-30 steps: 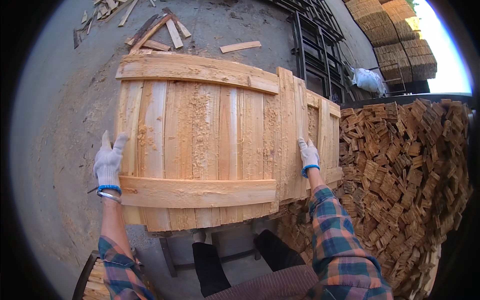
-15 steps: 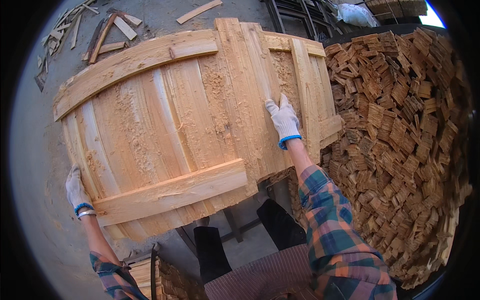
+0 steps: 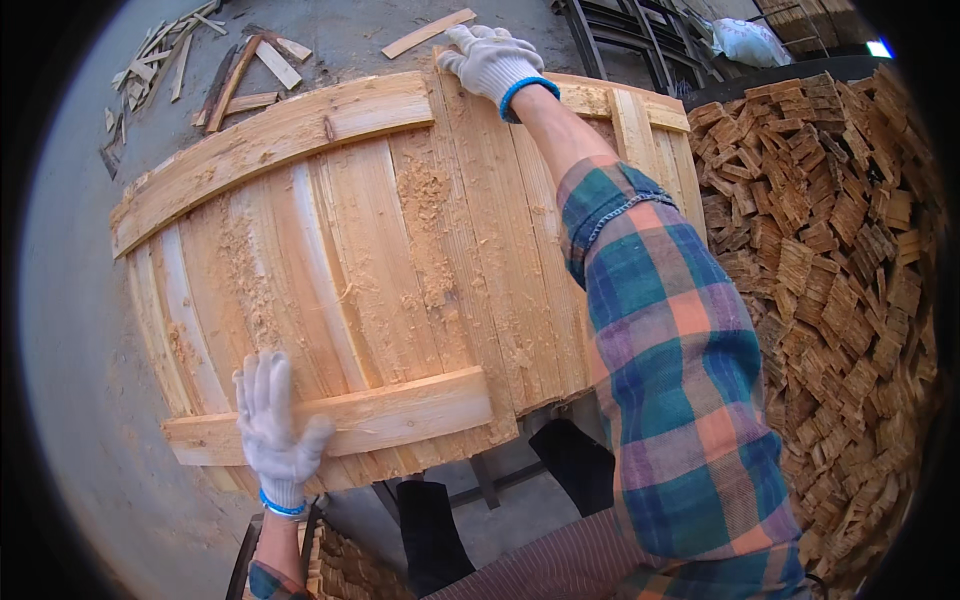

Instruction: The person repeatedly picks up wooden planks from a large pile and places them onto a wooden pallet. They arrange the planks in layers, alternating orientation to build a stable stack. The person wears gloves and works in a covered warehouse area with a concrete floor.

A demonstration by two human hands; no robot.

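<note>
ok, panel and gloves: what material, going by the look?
Slatted panel: raw softwood boards, it seems; pale, visible grain, unpainted, sawdust and shavings clinging to it. Gloves on the left hand and right hand: white knit, likely cotton or a blend, ribbed weave with blue cuff trim.

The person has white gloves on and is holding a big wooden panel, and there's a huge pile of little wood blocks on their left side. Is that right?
Nearly. The pile of wood blocks lies on the person's right, not their left, as the head view shows. The rest holds: the left hand and right hand wear white gloves and rest on the wooden panel.
</note>
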